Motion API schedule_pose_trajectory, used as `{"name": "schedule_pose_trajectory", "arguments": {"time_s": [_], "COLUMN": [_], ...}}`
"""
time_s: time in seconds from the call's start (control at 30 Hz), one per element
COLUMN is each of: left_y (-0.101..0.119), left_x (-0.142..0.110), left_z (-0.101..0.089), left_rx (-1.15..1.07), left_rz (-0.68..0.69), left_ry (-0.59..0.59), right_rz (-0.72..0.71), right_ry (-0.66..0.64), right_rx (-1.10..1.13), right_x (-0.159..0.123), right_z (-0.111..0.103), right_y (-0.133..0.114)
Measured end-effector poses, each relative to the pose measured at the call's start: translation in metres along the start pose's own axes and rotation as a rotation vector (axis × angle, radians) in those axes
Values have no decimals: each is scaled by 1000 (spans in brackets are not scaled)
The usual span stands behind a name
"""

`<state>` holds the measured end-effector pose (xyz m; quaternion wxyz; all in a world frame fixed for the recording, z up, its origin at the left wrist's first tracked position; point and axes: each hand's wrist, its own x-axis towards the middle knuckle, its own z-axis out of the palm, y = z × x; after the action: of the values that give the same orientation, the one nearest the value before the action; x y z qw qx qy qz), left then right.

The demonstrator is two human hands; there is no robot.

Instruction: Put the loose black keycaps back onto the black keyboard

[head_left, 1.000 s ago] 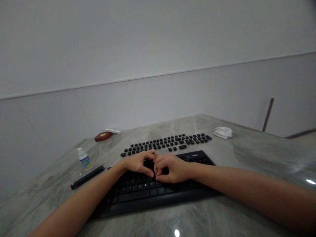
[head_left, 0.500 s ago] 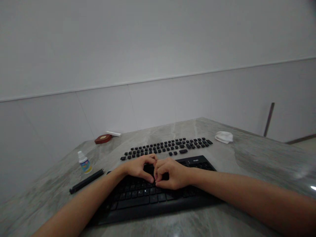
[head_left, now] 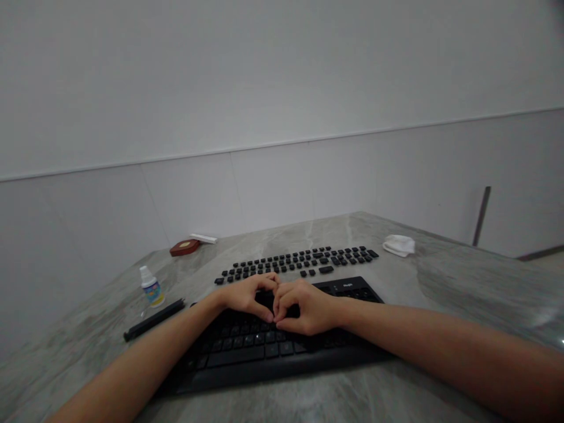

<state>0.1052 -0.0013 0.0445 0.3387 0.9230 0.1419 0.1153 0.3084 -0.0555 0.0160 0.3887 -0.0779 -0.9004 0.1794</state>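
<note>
A black keyboard (head_left: pixel 264 352) lies on the grey marble table (head_left: pixel 440 276) in front of me. My left hand (head_left: pixel 247 294) and my right hand (head_left: pixel 308 308) meet over the keyboard's middle, fingers curled and pinched together on its keys. What the fingertips grip is hidden by the hands. Beyond the keyboard, several loose black keycaps (head_left: pixel 299 261) are laid out in rows on the table.
A small white bottle with a coloured label (head_left: pixel 151 288) stands at the left, with a black bar (head_left: pixel 154 319) lying beside it. A red-brown box (head_left: pixel 184 247) and a white strip (head_left: pixel 203 238) sit near the wall. A white cloth (head_left: pixel 399 244) lies at the right.
The camera has tilted up slightly, so everything sits a little lower in the picture. Both hands stay pinched together over the same spot on the keyboard.
</note>
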Motion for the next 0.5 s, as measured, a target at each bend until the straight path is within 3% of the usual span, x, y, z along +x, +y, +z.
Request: {"name": "schedule_pose_trajectory", "arguments": {"time_s": [0.23,0.5], "left_y": [7,0], "left_x": [1,0], "left_z": [-1,0], "left_rx": [15,1], "left_rz": [3,10], "left_ry": [-17,-15], "right_rz": [20,36], "right_ry": [26,20], "right_rx": [-2,0], "right_x": [-1,-2], "right_z": [-1,-2], "right_y": [-1,0]}}
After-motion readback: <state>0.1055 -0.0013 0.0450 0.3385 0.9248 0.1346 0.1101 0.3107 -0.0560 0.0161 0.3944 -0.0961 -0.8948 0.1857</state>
